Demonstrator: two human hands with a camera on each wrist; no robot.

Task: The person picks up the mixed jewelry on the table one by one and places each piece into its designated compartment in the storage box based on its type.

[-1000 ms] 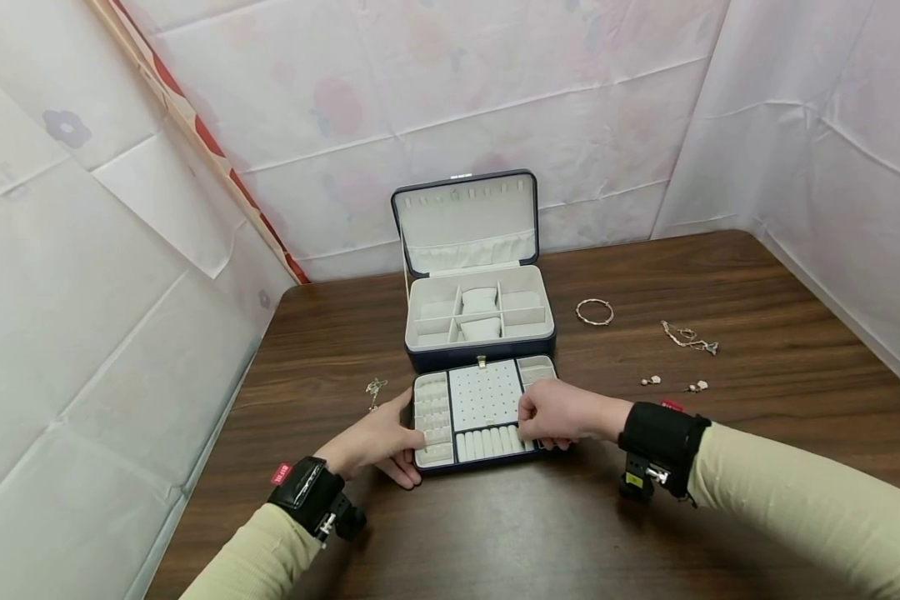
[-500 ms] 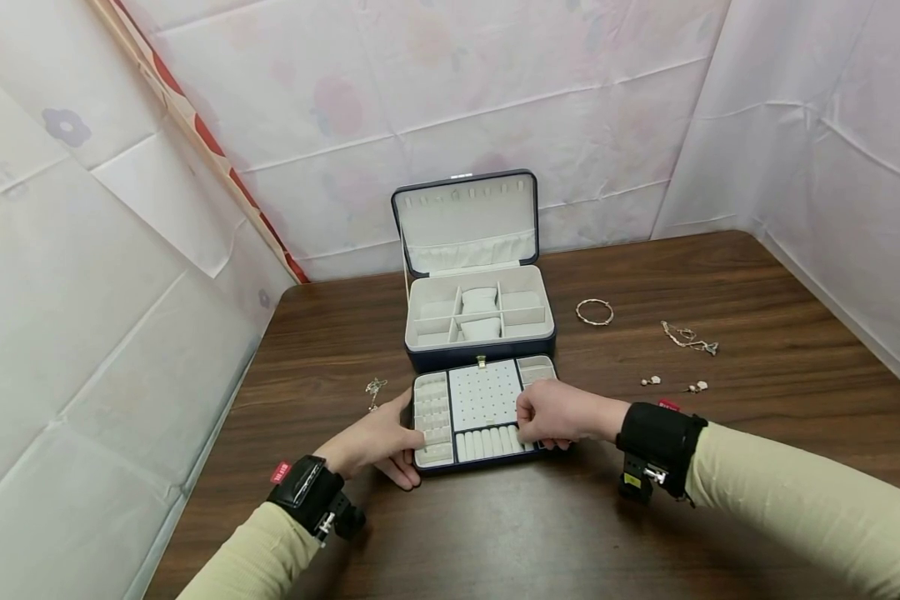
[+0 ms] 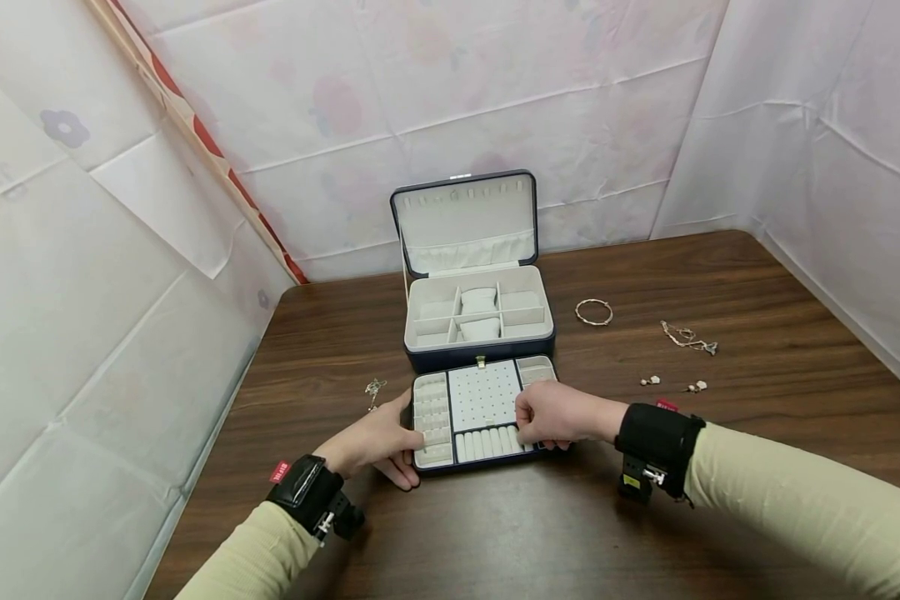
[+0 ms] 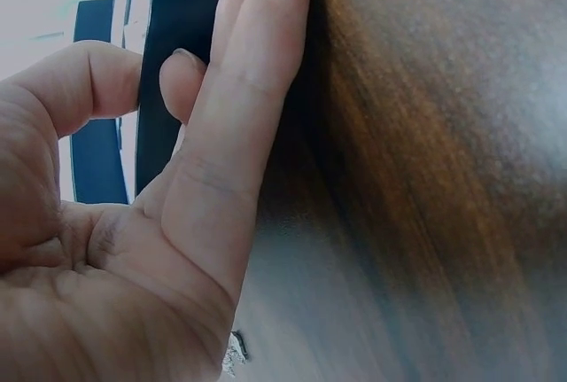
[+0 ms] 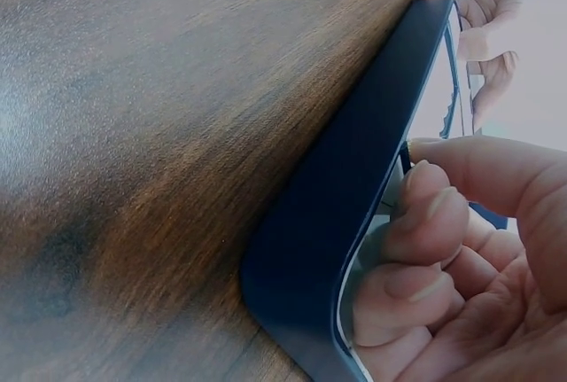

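**Both hands on the removable tray, near edge of worktop**

My left hand (image 3: 378, 442) grips the left end of the tray (image 3: 480, 412): thumb along its side, fingers curled round the near left corner and lying against the dark outer wall in the left wrist view. My right hand (image 3: 558, 414) holds the right end, fingers curled over the rim into the compartments, thumb on top. The tray rests flat on the worktop (image 3: 757, 283), at the middle of the near edge, just in front of the jewellery box (image 3: 480, 321), whether touching it I cannot tell.

The box stands toward the back edge, centre, lid upright, pale lining and two small cushions showing.

Surface: dark wood-grain worktop, glossy, with soft reflections. On it, right of the box, a bangle (image 3: 594, 312); nearer the right edge a chain (image 3: 690, 337); nearer me two small earrings (image 3: 673, 383). Another chain piece (image 3: 376, 388) lies just left of the tray, near my left thumb.

Room: pale creased sheeting (image 3: 570, 100) with faint flower prints hangs on three sides; a red-and-white striped strip (image 3: 195, 125) runs diagonally down the back left.
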